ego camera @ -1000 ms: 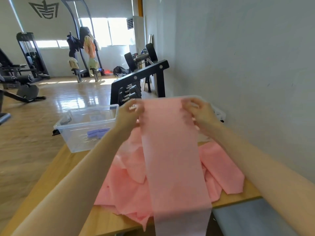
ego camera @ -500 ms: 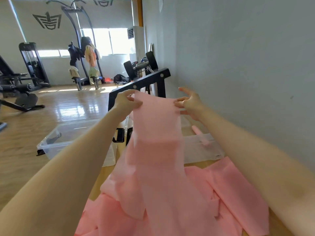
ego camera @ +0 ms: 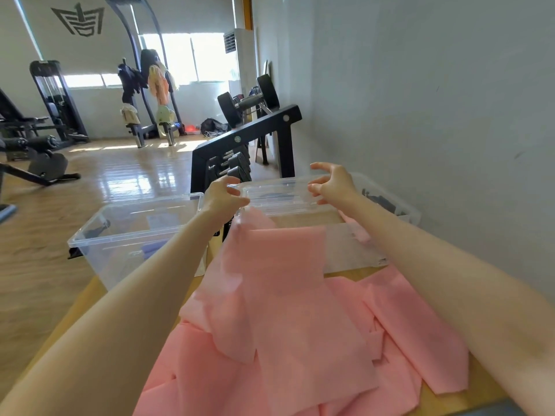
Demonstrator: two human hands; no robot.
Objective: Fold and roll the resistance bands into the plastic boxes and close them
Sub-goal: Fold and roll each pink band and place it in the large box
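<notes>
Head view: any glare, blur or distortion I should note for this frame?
Head view: windows blown out, glare streaks on the wood floor; wide-angle stretch swells both forearms at the lower edges; left hand and right hand slightly soft; clear boxes hard to outline; pink band evenly lit, no hard shadows.

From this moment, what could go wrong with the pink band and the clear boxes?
1. Neither the left hand nor the right hand seems to grip the pink band; it lies loose over the table edge and may slide off.
2. The left clear box overhangs the table's left side, so a bump from the forearm might tip it.
3. The band's top end lies against the right clear box in a loose heap, so it may crease instead of folding flat.
</notes>
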